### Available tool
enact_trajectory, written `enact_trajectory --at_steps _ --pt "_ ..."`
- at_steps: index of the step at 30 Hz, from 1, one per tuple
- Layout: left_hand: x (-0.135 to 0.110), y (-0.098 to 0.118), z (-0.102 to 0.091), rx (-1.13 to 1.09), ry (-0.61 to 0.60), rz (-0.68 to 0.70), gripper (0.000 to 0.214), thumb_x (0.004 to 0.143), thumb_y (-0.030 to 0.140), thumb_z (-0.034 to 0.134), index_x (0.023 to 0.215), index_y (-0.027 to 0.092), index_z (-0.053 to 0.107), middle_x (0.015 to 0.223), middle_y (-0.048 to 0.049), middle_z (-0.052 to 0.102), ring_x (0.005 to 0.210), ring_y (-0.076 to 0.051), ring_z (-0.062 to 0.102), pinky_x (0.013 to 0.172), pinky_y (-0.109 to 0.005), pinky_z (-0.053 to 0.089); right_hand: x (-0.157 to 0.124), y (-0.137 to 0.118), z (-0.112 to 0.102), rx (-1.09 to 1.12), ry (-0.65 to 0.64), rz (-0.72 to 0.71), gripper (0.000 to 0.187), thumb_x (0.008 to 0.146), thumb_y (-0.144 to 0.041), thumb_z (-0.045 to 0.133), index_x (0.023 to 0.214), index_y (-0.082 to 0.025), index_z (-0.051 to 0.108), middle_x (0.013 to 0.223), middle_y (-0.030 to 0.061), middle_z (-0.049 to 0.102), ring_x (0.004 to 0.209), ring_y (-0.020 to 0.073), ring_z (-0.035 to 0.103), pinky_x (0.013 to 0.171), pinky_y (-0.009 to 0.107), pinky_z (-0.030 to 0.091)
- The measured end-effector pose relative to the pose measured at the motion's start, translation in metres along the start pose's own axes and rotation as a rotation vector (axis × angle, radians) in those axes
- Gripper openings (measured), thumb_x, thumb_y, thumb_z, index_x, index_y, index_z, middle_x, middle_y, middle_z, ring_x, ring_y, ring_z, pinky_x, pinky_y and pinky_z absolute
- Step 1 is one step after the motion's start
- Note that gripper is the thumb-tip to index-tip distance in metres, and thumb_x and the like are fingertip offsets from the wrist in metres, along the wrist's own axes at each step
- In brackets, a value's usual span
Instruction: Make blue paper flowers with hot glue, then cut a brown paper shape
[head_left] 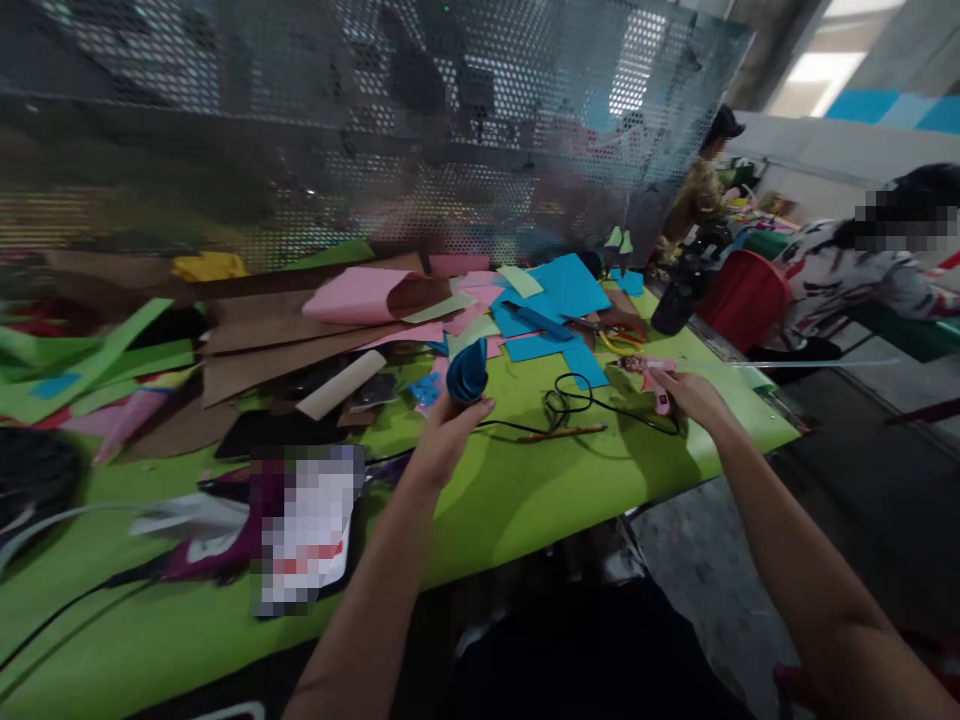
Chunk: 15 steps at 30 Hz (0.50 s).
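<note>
My left hand [442,438] is closed around a rolled blue piece [468,372], coiled like a flower; whether it is paper or foam sheet I cannot tell. To the right, my right hand [697,398] grips a pink hot glue gun [660,385] by its handle. A long clear glue stick [817,363] sticks out of the gun's back end. The gun's nozzle points left, apart from the blue roll. A black cord [574,395] loops on the table between my hands, near a pencil [566,432].
Blue sheets [566,290], scissors [619,335] and pink sheets [360,295] lie along the back of the green-covered table [517,510]. Brown cardboard [255,340] and a purple tool [202,555] are at left. A perforated metal panel [465,120] stands behind. People sit at right beyond a red chair [746,300].
</note>
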<state>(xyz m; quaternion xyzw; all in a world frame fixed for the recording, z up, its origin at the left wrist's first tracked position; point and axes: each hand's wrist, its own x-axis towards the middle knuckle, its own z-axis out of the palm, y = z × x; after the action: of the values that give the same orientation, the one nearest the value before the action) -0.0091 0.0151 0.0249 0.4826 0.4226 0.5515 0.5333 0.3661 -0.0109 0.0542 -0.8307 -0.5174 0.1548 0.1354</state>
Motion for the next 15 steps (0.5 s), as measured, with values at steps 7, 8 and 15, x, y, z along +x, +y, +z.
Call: enact_trajectory --at_steps 7,8,15 --pt "0.000 -0.005 0.004 -0.035 -0.037 0.014 0.044 0.061 0.037 0.085 0.100 0.022 0.071 0.091 -0.0014 0.070 0.090 -0.019 0.059 0.086 -0.031 0.050 -0.029 -0.037 -0.027 -0.197 0.261 -0.211 0.047 0.091 -0.063 0.051 0.083 -0.021 0.072 0.082 0.0125 0.072 0.080 0.0298 0.065 0.062 0.035 0.036" --pt "0.000 -0.006 0.005 -0.034 -0.047 0.016 0.045 0.062 0.037 0.084 0.102 0.022 0.070 0.093 -0.0015 0.070 0.092 -0.019 0.059 0.087 -0.031 0.050 -0.037 -0.050 -0.030 -0.066 0.314 -0.329 0.043 0.090 -0.061 0.055 0.084 -0.022 0.072 0.078 0.0096 0.070 0.075 0.0269 0.063 0.062 0.034 0.036" --pt "0.003 -0.010 0.002 0.065 -0.132 0.087 0.041 0.072 0.036 0.079 0.107 0.020 0.066 0.093 0.0001 0.064 0.090 -0.016 0.054 0.085 -0.026 0.047 -0.079 -0.164 -0.018 0.470 0.132 -0.898 0.030 0.089 -0.051 0.068 0.082 -0.022 0.068 0.079 0.0022 0.067 0.069 0.0168 0.056 0.066 0.030 0.041"
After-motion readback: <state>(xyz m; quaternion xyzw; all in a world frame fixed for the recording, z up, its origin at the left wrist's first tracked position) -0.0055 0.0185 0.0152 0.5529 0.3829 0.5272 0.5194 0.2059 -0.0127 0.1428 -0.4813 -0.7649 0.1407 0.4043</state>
